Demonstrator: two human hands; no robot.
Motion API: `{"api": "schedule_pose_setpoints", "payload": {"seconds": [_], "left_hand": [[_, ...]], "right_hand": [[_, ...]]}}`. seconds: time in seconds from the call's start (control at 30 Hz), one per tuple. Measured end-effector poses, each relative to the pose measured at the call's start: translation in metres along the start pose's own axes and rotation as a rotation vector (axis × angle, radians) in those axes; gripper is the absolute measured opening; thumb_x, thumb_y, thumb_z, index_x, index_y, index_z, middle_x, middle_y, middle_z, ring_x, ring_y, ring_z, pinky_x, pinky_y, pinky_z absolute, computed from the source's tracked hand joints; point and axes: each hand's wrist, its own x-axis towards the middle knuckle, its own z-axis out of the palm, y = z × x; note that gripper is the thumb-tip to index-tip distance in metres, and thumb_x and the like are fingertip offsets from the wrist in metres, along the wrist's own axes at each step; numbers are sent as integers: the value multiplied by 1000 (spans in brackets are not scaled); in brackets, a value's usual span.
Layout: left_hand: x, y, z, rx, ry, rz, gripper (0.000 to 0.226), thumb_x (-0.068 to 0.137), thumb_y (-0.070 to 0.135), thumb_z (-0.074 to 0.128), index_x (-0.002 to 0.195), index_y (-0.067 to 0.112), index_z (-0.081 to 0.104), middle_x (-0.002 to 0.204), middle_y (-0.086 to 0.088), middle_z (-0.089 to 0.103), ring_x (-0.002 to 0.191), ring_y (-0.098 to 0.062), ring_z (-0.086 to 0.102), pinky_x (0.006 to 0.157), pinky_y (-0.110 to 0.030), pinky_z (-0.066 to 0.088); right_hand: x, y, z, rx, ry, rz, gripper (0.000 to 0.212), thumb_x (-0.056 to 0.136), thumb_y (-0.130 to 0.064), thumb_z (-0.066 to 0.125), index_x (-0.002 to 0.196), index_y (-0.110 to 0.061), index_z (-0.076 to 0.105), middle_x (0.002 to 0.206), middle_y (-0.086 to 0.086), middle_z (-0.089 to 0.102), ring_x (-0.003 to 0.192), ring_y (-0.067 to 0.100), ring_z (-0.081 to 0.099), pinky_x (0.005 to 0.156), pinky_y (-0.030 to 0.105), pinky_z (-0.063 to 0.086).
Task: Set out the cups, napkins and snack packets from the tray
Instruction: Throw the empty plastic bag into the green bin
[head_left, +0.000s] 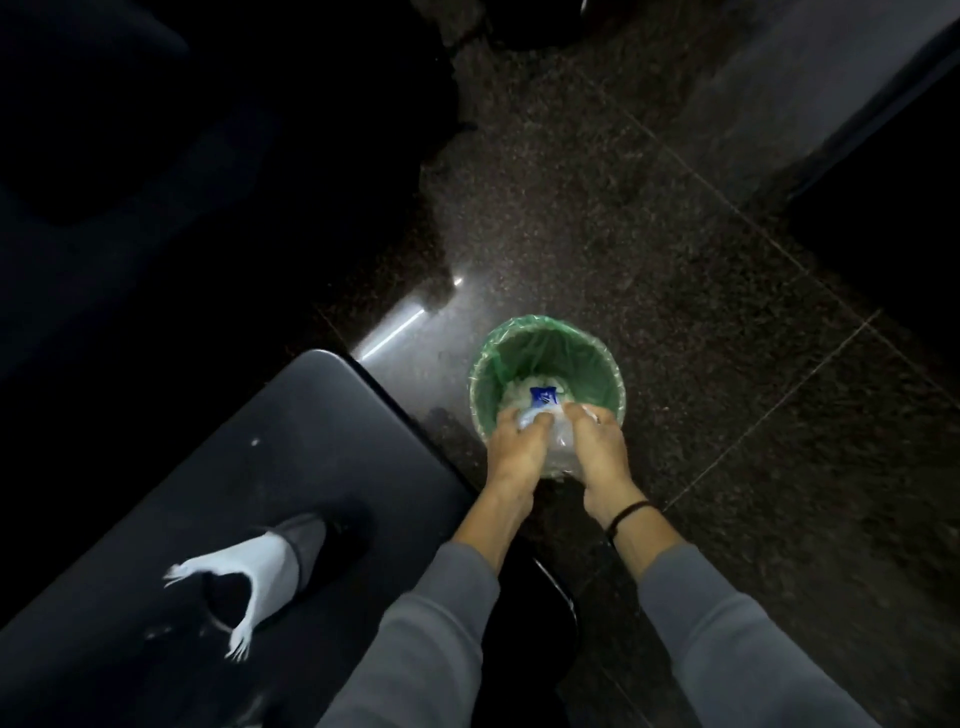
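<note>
Both hands, left hand (511, 441) and right hand (597, 447), around clear plastic wrapper (558, 441) over green-lined bin (545, 348).

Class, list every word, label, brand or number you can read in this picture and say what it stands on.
No text can be read.
Blue label on the clear plastic packet held over the green-lined bin: white marks, too blurred to read.
Torn white wrapper on the dark table: no print visible.

Green bin liner (545, 358), speckled dark floor (597, 208)
</note>
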Motion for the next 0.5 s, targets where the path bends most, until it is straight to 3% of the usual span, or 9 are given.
{"api": "schedule_pose_setpoints", "payload": {"seconds": [0.03, 0.1, 0.17, 0.27, 0.33, 0.4, 0.43, 0.5], "left_hand": [[11, 4, 4, -32, -25, -50, 53, 95, 31, 63, 143, 18, 46, 118, -4, 67, 95, -19, 69, 73, -29, 57], [33, 9, 11, -88, -55, -125, 54, 95, 34, 62, 143, 22, 40, 121, -7, 66, 94, -26, 70, 71, -33, 59], [49, 12, 16, -129, -55, -143, 45, 96, 34, 59, 135, 16, 48, 113, -10, 71, 87, -29, 72, 59, -30, 57], [62, 10, 17, -187, -65, -148, 39, 96, 32, 59, 129, 11, 61, 115, -16, 73, 90, -30, 72, 63, -33, 58], [64, 8, 15, -220, -49, -146, 35, 95, 27, 61, 126, 11, 63, 110, -12, 72, 86, -25, 70, 60, -31, 58], [66, 6, 13, -206, -35, -146, 33, 95, 26, 62, 126, 14, 63, 111, -9, 68, 97, -27, 69, 64, -32, 56], [65, 5, 12, -178, -36, -148, 32, 96, 26, 61, 126, 15, 63, 111, -6, 66, 101, -28, 67, 69, -35, 56], [62, 4, 13, -149, -54, -152, 23, 97, 26, 60, 119, 18, 64, 98, 2, 63, 87, -20, 65, 71, -34, 54]], "right_hand": [[12, -1, 0, 60, -34, 60, 35, 92, -45, 61, 119, -22, 62, 119, 11, 69, 103, 31, 68, 90, 47, 59], [32, -4, -4, 132, -76, 127, 45, 93, -50, 58, 130, -25, 56, 124, 8, 66, 107, 32, 67, 84, 46, 60], [47, -5, -9, 168, -98, 161, 47, 93, -55, 56, 132, -30, 54, 124, 7, 66, 105, 32, 68, 76, 45, 62], [63, -2, -17, 170, -98, 205, 53, 93, -58, 56, 138, -31, 53, 129, 5, 62, 110, 34, 65, 81, 53, 62], [67, 1, -18, 144, -71, 221, 45, 95, -55, 57, 130, -29, 55, 120, 1, 60, 102, 28, 64, 82, 49, 61], [67, 4, -17, 133, -60, 218, 29, 96, -51, 58, 113, -28, 56, 107, -1, 58, 90, 20, 62, 75, 42, 58], [67, 6, -16, 132, -63, 214, 24, 97, -50, 58, 105, -27, 57, 108, 0, 57, 91, 20, 60, 76, 41, 57], [64, 8, -14, 143, -65, 199, 19, 97, -45, 61, 93, -26, 57, 120, 4, 56, 104, 23, 57, 85, 44, 58]]}}
